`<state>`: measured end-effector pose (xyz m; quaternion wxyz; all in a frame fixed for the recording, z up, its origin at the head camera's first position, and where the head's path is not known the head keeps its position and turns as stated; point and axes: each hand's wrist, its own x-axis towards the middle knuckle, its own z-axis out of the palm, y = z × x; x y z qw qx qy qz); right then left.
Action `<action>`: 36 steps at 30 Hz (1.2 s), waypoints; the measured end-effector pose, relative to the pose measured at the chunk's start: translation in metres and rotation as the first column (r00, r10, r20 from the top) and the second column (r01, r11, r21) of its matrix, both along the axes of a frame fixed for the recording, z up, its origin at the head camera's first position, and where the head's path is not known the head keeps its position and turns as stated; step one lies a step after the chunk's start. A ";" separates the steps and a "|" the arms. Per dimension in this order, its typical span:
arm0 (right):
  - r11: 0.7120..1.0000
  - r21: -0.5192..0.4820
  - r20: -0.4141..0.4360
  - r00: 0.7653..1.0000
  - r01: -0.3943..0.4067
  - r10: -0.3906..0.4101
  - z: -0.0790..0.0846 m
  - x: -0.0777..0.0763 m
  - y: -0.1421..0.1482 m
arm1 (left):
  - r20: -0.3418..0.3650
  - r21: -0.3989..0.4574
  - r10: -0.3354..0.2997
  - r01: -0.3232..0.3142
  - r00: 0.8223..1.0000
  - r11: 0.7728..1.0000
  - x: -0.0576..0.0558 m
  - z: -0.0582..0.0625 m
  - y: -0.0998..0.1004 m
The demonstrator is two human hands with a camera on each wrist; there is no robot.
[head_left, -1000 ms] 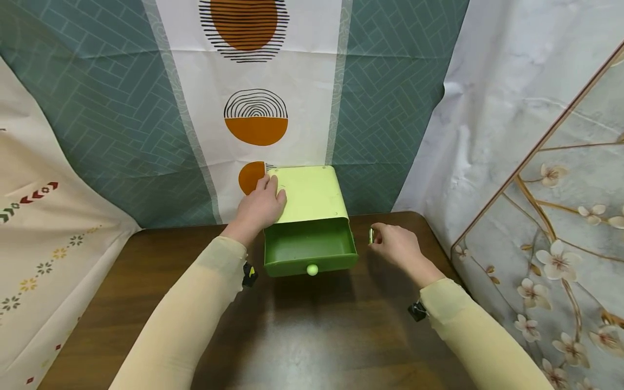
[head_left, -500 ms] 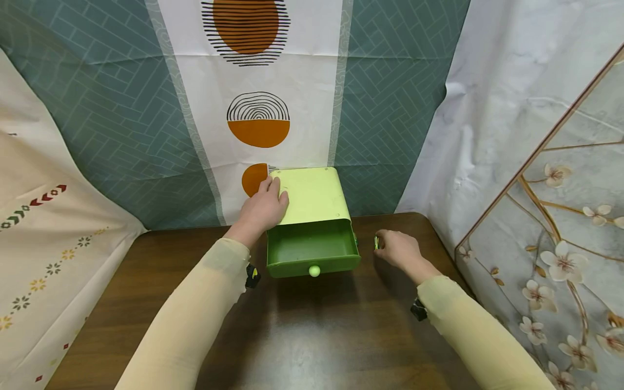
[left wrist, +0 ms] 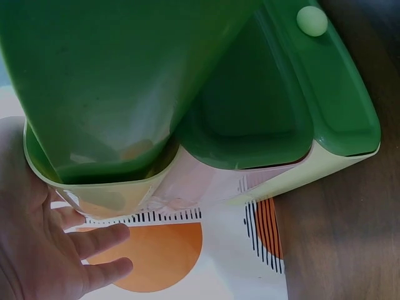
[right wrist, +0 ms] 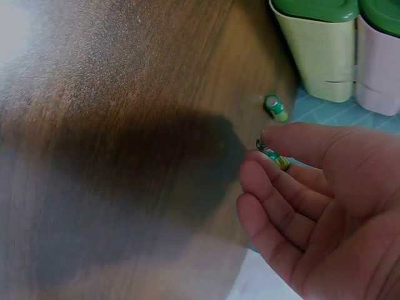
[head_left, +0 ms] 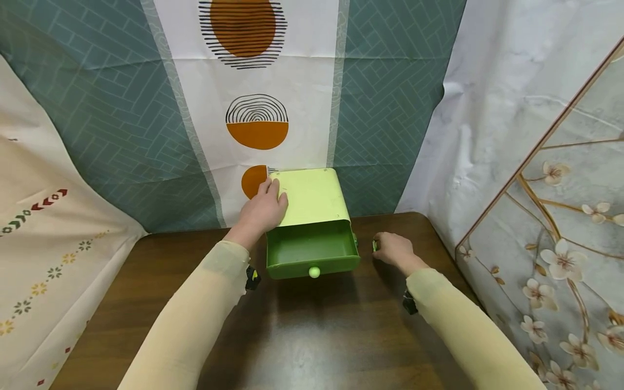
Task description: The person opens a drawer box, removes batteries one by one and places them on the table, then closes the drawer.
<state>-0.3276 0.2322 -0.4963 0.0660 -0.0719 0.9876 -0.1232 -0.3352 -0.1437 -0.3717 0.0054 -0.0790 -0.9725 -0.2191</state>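
At table (head_left: pixel 312 336), hands (head_left: pixel 263 208) (head_left: pixel 394 250) apart, right pinching battery (right wrist: pixel 281 162) (green)

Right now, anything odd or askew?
No spill or damage visible. The top drawer juts open while the middle drawer looks shut, and a small green cylinder sits loose on the table.

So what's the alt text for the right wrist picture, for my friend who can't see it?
A right hand pinches a small green cylinder beside a brown wooden table, with a second green cylinder nearby. A green-ended pale yellow box and a pink box show at top right.
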 end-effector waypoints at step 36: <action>0.994 -0.053 0.033 0.994 -0.100 0.102 -0.090 -0.092 0.018 | 0.000 0.011 -0.008 0.008 1.000 1.000 0.004 0.003 0.001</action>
